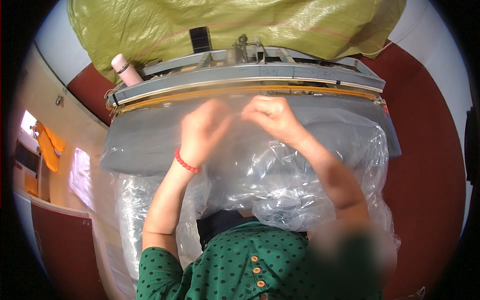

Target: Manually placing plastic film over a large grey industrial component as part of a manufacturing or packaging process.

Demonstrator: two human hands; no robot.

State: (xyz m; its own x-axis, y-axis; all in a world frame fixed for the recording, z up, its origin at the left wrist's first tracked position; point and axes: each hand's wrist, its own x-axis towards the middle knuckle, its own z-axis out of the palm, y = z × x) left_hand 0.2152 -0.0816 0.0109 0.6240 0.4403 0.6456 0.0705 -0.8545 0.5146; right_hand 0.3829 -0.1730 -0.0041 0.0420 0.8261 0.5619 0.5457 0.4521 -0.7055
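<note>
Far L, back: pink bottle [131,75] beside grey metal frame [320,73]. Next, L hand [202,127], red bead bracelet [187,163] at wrist, above grey worktop [145,135]; motion-blurred, fingers curled, can't tell if gripping. Ctr: clear plastic sheet [287,192], crumpled, below hands, over worktop's front edge, toward lap. R hand [276,115], near L: fingertips pinched together; can't tell on what.

Bright light filled the middle, with a washed-out opening [29,123] at far left. White glare speckled the plastic sheet [292,192] at lower centre. The left hand [204,127] was smeared, the right hand [274,114] crisper. Heavy blur covered the lower right; the metal frame [225,74] bowed, and black filled the corners.
</note>
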